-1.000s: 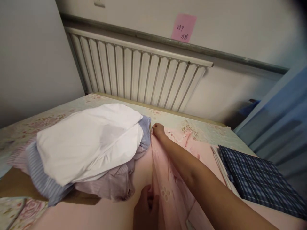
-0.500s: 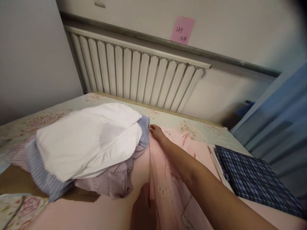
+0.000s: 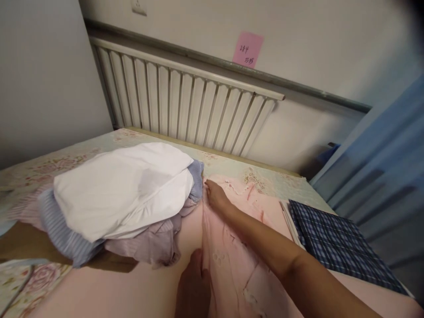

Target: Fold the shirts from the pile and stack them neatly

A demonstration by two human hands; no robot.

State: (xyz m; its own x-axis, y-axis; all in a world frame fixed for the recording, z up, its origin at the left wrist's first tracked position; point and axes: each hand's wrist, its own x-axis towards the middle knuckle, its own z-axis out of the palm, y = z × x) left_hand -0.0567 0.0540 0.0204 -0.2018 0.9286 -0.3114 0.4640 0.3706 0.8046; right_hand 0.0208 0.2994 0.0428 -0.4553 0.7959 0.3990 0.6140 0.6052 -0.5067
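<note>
In the head view, a pink garment [image 3: 228,251] lies spread from the centre down to the bottom edge of the frame, a little right of the middle, with a pale flower pattern near its left edge. The right hand [image 3: 217,196] is at the garment's upper left corner, near the centre of the frame, its forearm slanting in from the lower right across the cloth. Its fingers are bent and close together at the edge; whether cloth is caught between them I cannot tell. The left hand [image 3: 194,285] is at the bottom centre, beside the garment's left edge; it is dark, and I cannot tell whether its fingers are clamped on the cloth.

At centre left is a heap of clothes: a white cloth [image 3: 122,190] on top, with a blue striped cloth [image 3: 68,232] and a mauve cloth [image 3: 145,245] showing beneath. At the lower right lies a folded dark checked cloth [image 3: 341,243]. A flowered table cover [image 3: 281,179] shows behind, below a radiator [image 3: 182,101] in the upper middle. A blue curtain [image 3: 374,159] hangs at the right edge.
</note>
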